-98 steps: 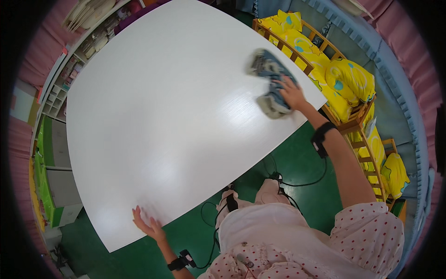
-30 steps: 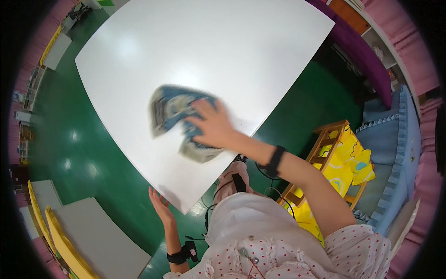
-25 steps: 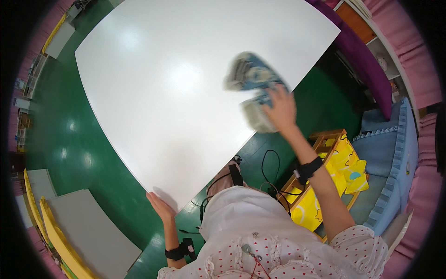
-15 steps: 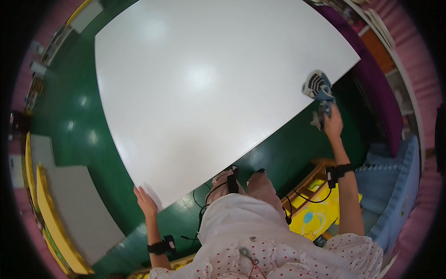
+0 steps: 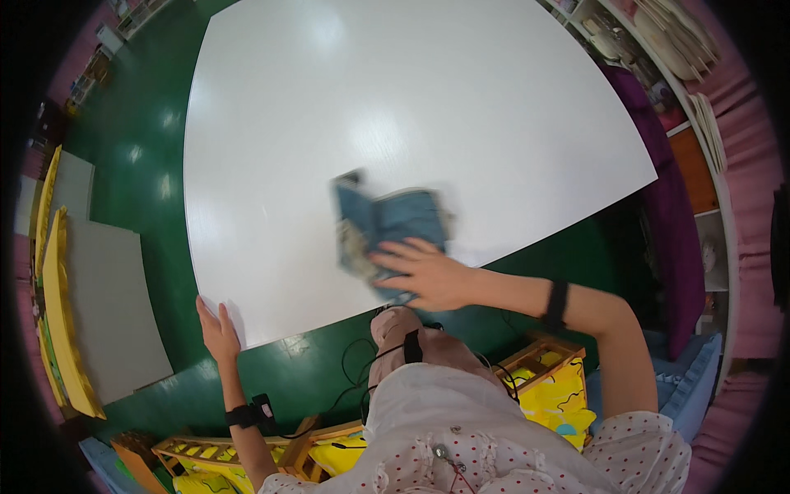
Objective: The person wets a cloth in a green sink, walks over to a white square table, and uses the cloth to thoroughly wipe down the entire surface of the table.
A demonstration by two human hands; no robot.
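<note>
**A blue cloth lay close to the table's near edge**

The big white table (image 5: 510, 123) filled most of the view. It looked smooth and shiny, so I think a cloth could have slid on it easily.

A cot (image 5: 543, 350) with yellow bedding stood beyond the table's near edge, on the person's right. An elbow swung too far back might have bumped it.

The blue cloth (image 5: 411, 214) lay on the table by the near edge, closer to the near left corner than to the right corner. It was bent and bunched, and blurry too. A push toward the person could have tipped it over the edge. A push the other way could have rolled it up under the fingers.

The right hand (image 5: 432, 276) was spread wide on top of the cloth. It seemed to press, not grip, so the cloth might have slipped out from under it.

The left hand (image 5: 220, 332) was open by the near left corner, with no loose thing in it. I couldn't tell if it leaned hard there. If it did, it might have slid off.

Thin black cords (image 5: 387, 356) looped near the legs. A step could have snagged them.
</note>
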